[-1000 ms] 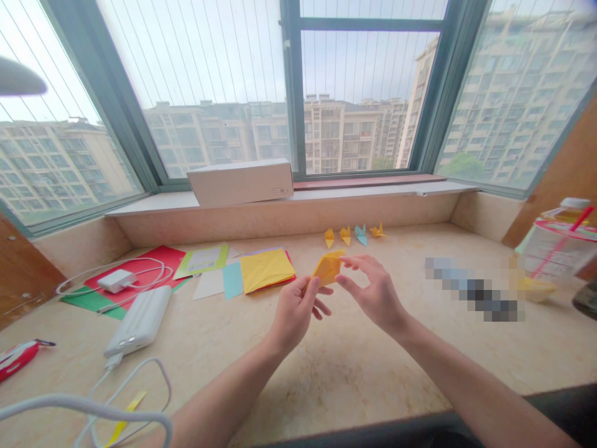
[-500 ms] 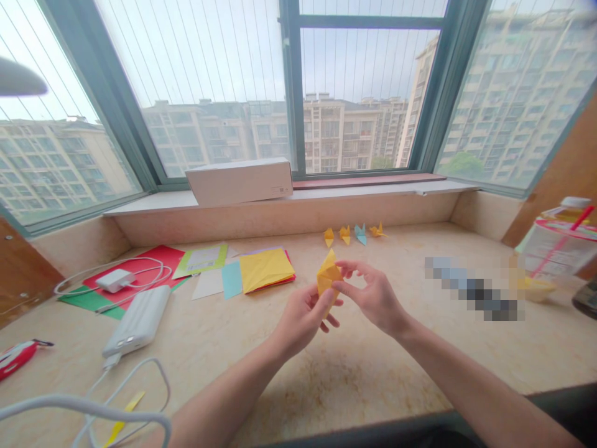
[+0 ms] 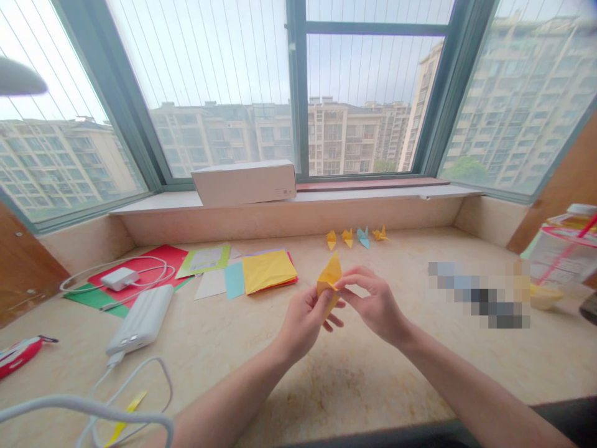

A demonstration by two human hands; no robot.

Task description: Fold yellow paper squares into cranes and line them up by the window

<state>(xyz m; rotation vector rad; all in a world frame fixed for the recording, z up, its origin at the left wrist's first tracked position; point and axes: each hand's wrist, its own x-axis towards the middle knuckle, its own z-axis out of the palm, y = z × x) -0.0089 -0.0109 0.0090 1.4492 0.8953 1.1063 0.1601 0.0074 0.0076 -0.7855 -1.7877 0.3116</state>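
Note:
A partly folded yellow origami paper is held up above the counter, its pointed tip upward. My left hand grips it from the left, thumb across its front and the other fingers behind. From the right, my right hand pinches the paper's right edge between thumb and fingertips. Beyond the hands stand several small folded paper cranes in a row: orange-yellow ones, such as this crane, and a light blue crane. The paper's lower part is partly covered by my left fingers.
A stack of yellow paper lies left of the hands, beside a light blue sheet. Further left are a white power bank, a charger and cables. A white box sits on the sill. A drink cup stands right.
The upper flap of the yellow paper has opened out and shows a broader face. My right fingers stay pinched at its right edge. The whole view has shifted slightly.

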